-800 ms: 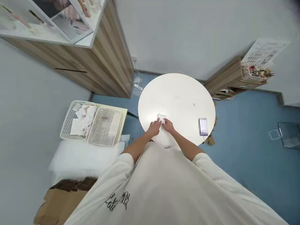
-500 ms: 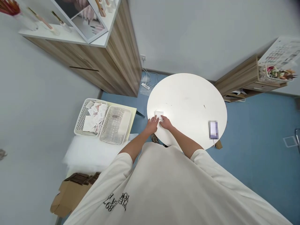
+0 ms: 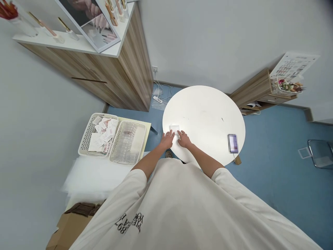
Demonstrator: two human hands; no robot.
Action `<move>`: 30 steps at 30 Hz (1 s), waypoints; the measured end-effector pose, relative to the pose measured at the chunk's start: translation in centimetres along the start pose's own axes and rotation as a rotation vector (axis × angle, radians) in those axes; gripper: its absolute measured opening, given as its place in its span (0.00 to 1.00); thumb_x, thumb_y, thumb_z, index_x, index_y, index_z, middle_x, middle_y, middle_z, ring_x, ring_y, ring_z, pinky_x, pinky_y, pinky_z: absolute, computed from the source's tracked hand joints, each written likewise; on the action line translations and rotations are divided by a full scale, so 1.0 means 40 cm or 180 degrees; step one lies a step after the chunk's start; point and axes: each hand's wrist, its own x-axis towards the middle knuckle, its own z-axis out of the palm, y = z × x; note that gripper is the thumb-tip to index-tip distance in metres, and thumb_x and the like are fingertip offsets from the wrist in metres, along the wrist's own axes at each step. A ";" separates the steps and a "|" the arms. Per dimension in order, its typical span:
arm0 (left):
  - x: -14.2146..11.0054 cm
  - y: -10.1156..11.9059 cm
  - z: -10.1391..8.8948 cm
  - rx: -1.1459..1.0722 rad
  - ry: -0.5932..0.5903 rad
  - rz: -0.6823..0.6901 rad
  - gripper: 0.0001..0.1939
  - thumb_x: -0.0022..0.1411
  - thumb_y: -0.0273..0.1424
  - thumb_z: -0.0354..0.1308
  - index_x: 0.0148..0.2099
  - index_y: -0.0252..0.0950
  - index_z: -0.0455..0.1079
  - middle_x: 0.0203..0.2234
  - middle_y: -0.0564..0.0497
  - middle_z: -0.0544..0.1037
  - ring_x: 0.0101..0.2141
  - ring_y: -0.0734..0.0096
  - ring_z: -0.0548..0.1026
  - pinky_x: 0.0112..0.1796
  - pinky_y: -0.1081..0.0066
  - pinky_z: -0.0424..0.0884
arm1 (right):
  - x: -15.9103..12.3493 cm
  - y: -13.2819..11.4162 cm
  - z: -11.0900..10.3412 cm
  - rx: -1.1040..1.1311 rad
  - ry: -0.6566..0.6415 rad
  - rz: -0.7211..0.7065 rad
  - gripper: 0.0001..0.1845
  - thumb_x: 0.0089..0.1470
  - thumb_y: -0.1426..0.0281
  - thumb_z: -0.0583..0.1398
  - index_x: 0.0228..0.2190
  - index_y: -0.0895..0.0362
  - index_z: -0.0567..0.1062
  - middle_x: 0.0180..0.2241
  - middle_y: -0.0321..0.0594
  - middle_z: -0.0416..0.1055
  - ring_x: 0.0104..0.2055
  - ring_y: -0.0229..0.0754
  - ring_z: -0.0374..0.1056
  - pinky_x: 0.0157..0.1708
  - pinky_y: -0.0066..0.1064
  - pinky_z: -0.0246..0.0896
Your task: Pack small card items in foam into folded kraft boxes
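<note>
A small white rectangular packet [image 3: 174, 128] lies on the round white table [image 3: 208, 111], near its left front edge. My left hand [image 3: 167, 140] rests at the packet's lower left, fingers stretched forward and touching its near edge. At the packet's lower right is my right hand [image 3: 184, 140], its fingers spread and one fingertip on the near right corner. Both palms face down. What the packet is made of or contains cannot be made out.
A phone [image 3: 233, 143] with a cable lies at the table's right side. To the left, a basket of cards [image 3: 85, 139] and a basket of clear plastic pieces [image 3: 142, 142] stand on a side table. Cardboard [image 3: 70, 225] is below; a wooden cabinet [image 3: 130, 69] rises behind.
The camera view has shifted slightly, bringing a chair into sight at the right. My hands stay at the packet, with my right hand's fingers spread a little wider and more of the packet showing.
</note>
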 end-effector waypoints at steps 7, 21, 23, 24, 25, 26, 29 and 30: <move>-0.030 0.033 -0.011 0.0098 0.0443 0.0036 0.36 0.63 0.23 0.51 0.72 0.33 0.52 0.72 0.36 0.49 0.68 0.47 0.53 0.64 0.49 0.52 | -0.090 0.042 -0.014 0.0086 0.0116 0.0052 0.36 0.63 0.68 0.55 0.69 0.58 0.55 0.71 0.52 0.46 0.69 0.57 0.52 0.63 0.44 0.55; -0.230 0.275 0.124 -0.0071 0.1033 -0.0257 0.32 0.71 0.35 0.46 0.74 0.35 0.47 0.72 0.39 0.50 0.68 0.48 0.54 0.64 0.52 0.54 | -0.374 0.159 0.035 0.0167 0.0702 -0.0462 0.29 0.66 0.63 0.52 0.65 0.58 0.63 0.68 0.51 0.55 0.68 0.52 0.54 0.64 0.42 0.53; -0.276 0.326 0.172 -0.0133 0.1056 -0.0299 0.32 0.71 0.35 0.45 0.74 0.36 0.48 0.72 0.39 0.50 0.69 0.48 0.54 0.64 0.52 0.54 | -0.432 0.183 0.066 0.0123 0.0712 -0.0537 0.28 0.67 0.63 0.51 0.64 0.58 0.64 0.67 0.51 0.56 0.68 0.51 0.54 0.64 0.42 0.53; -0.300 0.351 0.197 -0.0167 0.1048 -0.0324 0.32 0.71 0.35 0.45 0.74 0.36 0.48 0.72 0.39 0.51 0.69 0.48 0.54 0.64 0.52 0.54 | -0.460 0.195 0.084 0.0101 0.0701 -0.0564 0.27 0.67 0.63 0.51 0.64 0.58 0.64 0.67 0.51 0.57 0.68 0.51 0.54 0.64 0.41 0.53; -0.324 0.375 0.222 -0.0204 0.1026 -0.0357 0.32 0.71 0.35 0.45 0.74 0.36 0.48 0.72 0.39 0.51 0.69 0.48 0.54 0.64 0.52 0.54 | -0.487 0.206 0.102 0.0084 0.0686 -0.0588 0.27 0.67 0.63 0.50 0.64 0.58 0.64 0.67 0.51 0.57 0.68 0.51 0.54 0.64 0.41 0.53; -0.350 0.398 0.246 -0.0242 0.0994 -0.0396 0.32 0.72 0.36 0.44 0.74 0.36 0.48 0.72 0.39 0.50 0.69 0.48 0.53 0.64 0.51 0.54 | -0.513 0.216 0.122 0.0072 0.0669 -0.0611 0.27 0.67 0.63 0.50 0.64 0.58 0.65 0.67 0.51 0.57 0.68 0.50 0.54 0.64 0.41 0.53; -0.429 0.453 0.307 -0.0329 0.0902 -0.0510 0.32 0.72 0.37 0.44 0.75 0.37 0.46 0.73 0.39 0.49 0.69 0.47 0.53 0.64 0.50 0.55 | -0.582 0.234 0.175 0.0069 0.0615 -0.0682 0.27 0.68 0.62 0.49 0.64 0.58 0.65 0.67 0.50 0.57 0.67 0.51 0.55 0.63 0.41 0.55; -0.455 0.466 0.323 -0.0340 0.0885 -0.0542 0.32 0.72 0.37 0.44 0.75 0.38 0.46 0.73 0.39 0.48 0.69 0.48 0.53 0.63 0.50 0.55 | -0.603 0.235 0.189 0.0080 0.0605 -0.0707 0.27 0.68 0.62 0.49 0.64 0.57 0.65 0.66 0.50 0.58 0.67 0.51 0.55 0.63 0.41 0.55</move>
